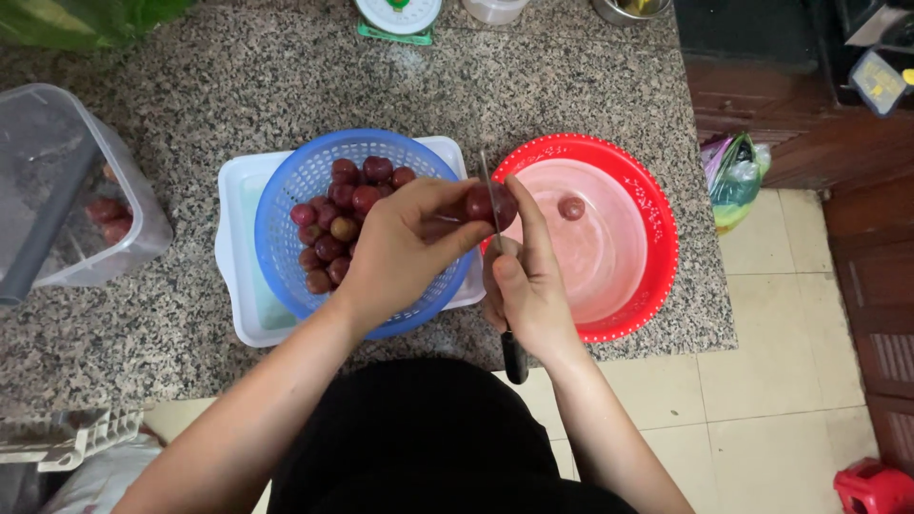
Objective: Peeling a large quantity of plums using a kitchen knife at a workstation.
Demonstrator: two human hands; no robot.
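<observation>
My left hand [405, 243] pinches a dark red plum [481, 203] over the gap between the two bowls. My right hand [524, 286] grips a small knife [492, 205] with a black handle, and its thin blade is pressed into the plum. My right forefinger rests along the fruit's side. Under my left hand, a blue colander [286, 190] holds several red and purplish plums [338, 214] and sits in a white tub [238, 243]. To the right, a red colander [657, 247] holds a pink bowl [609, 257] with one plum piece [571, 207] in it.
All of this sits on a speckled granite counter [238, 86]. A clear plastic container [67, 190] with a few plums stands at the left. A kitchen scale [398, 17] stands at the back edge. A plastic bag [735, 176] and a red object [871, 487] lie on the tiled floor to the right.
</observation>
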